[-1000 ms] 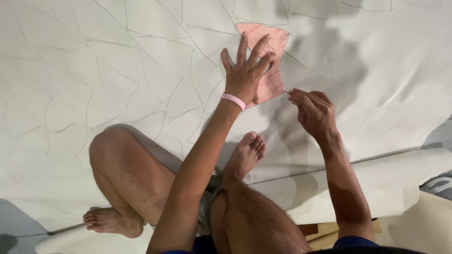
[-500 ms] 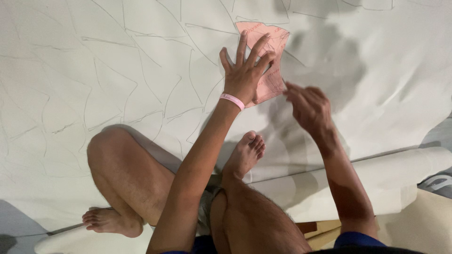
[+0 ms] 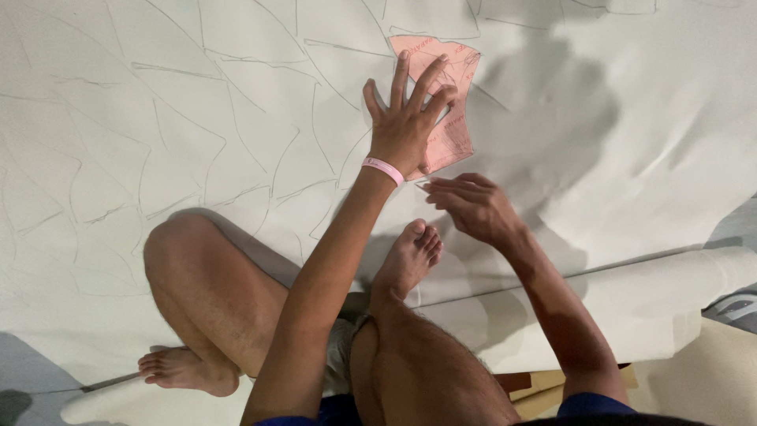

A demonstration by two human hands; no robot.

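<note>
One pink template (image 3: 451, 95) lies flat on a wide white sheet (image 3: 197, 118) that is marked all over with pencilled outlines. Pressing it down is the left hand (image 3: 404, 126), fingers spread, with a pink wristband (image 3: 383, 170) at the wrist. Just below the template's lower edge, the right hand (image 3: 471, 207) has its fingertips drawn together toward the sheet; whether they pinch anything cannot be told. Nearer the person, a bare foot (image 3: 408, 256) rests on the sheet.

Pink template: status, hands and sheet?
Left hand flat, fingers spread, pinning pink template to white sheet. Right hand pinched at template's lower edge; tool not discernible. Bare foot close below.
</note>
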